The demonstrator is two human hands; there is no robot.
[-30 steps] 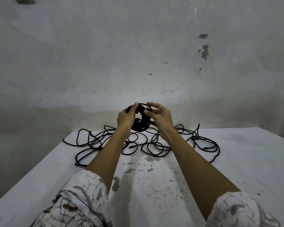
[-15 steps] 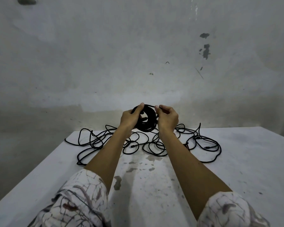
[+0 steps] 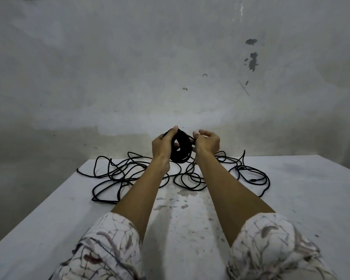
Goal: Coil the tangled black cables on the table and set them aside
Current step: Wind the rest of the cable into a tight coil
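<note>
Two patterned sleeves (image 3: 101,251) fill the lower frame, bare forearms reaching up over the stained white table (image 3: 291,199). Past them, at mid-frame, loose black cables (image 3: 117,174) sprawl in tangled loops across the table's far part. Above the tangle, the left hand (image 3: 162,145) grips a wound black coil (image 3: 181,148), and the right hand (image 3: 207,143) pinches a strand at its upper edge. A scuffed grey wall (image 3: 170,57) stands behind.
</note>
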